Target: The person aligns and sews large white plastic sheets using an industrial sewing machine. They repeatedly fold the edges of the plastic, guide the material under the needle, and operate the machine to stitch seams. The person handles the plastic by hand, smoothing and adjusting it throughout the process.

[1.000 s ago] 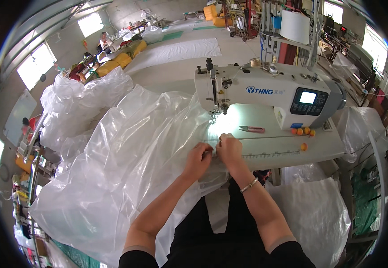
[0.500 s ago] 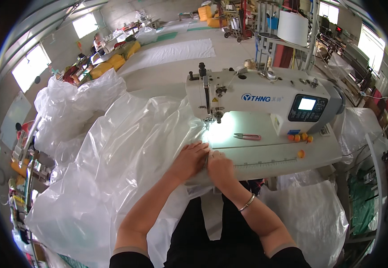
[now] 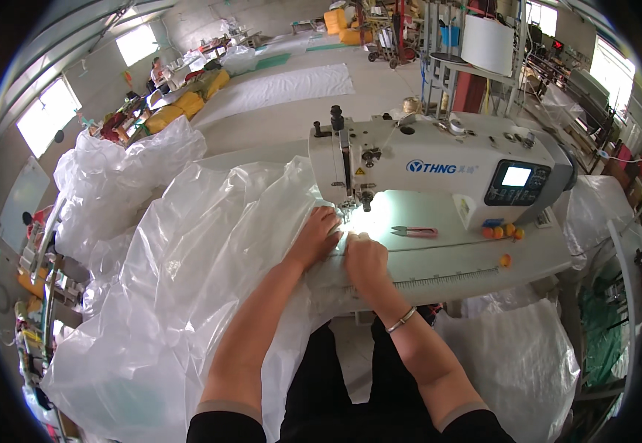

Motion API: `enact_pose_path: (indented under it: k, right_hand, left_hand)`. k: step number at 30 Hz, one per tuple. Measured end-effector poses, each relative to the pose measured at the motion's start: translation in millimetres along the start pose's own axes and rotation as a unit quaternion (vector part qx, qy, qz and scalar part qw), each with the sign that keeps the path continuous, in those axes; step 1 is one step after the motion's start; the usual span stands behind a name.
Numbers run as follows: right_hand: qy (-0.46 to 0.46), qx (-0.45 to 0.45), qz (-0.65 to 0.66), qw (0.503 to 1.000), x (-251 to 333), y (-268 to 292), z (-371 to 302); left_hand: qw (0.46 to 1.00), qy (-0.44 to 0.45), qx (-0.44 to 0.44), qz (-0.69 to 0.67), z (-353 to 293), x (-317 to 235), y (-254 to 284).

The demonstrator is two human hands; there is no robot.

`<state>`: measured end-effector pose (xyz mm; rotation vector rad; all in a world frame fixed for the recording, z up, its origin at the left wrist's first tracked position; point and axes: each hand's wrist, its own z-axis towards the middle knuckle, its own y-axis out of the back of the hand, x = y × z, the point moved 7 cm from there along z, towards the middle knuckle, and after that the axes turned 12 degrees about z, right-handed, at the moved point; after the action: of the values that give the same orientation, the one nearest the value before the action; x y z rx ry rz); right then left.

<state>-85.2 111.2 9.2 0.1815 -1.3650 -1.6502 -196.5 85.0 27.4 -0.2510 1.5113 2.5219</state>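
Note:
A large clear plastic sheet [image 3: 195, 244] spreads over the left side of the sewing table, with its right edge by the needle of a white sewing machine [image 3: 424, 159]. My left hand [image 3: 316, 238] lies on the sheet just left of the presser foot [image 3: 348, 205], fingers stretched forward. Nearer to me and to the right, my right hand [image 3: 366, 260] is closed in a pinch on the sheet's edge, most of which its fingers hide. Pink-handled thread snips [image 3: 414, 231] lie on the machine bed, right of both hands.
Several small orange-yellow round things [image 3: 504, 232] sit by the machine's base, one [image 3: 505, 261] apart. A ruler strip [image 3: 446, 278] runs along the table's near edge. More plastic [image 3: 513, 362] hangs at the right. A thread cone [image 3: 487, 46] stands behind. Another person [image 3: 158, 74] is far left.
My left hand has slid forward and left, toward the presser foot, and a gap now parts it from my right hand. The right hand stays almost in place. The view has shifted slightly.

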Motion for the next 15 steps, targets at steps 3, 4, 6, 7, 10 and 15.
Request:
enact_pose_path:
  k: [3, 4, 6, 7, 10, 15]
  right_hand:
    - [0.015, -0.029, 0.042, 0.999, 0.4, 6.8, -11.2]
    - [0.023, -0.04, 0.056, 0.997, 0.9, 9.3, -17.6]
    - [0.035, -0.053, 0.087, 0.994, 3.0, 18.2, -31.1]
    - [0.04, -0.058, 0.102, 0.992, 4.0, 23.6, -35.8]
    - [0.027, -0.005, 0.12, 0.992, 3.9, 28.3, -37.5]
    - [0.012, -0.094, 0.256, 0.962, -32.0, 33.0, -6.4]
  left_hand:
    - [0.999, -0.035, -0.022, 0.014, 0.7, -5.7, 7.4]
    - [0.999, -0.042, -0.012, 0.001, -0.9, -10.2, 8.3]
    - [0.998, -0.057, 0.011, -0.026, -5.0, -27.6, 8.2]
    - [0.998, -0.049, 0.023, -0.012, -9.5, -33.1, 3.4]
    - [0.997, -0.022, 0.054, 0.056, -27.2, -45.1, -3.3]
    - [0.993, 0.021, 0.044, 0.107, -30.2, -47.6, 2.2]
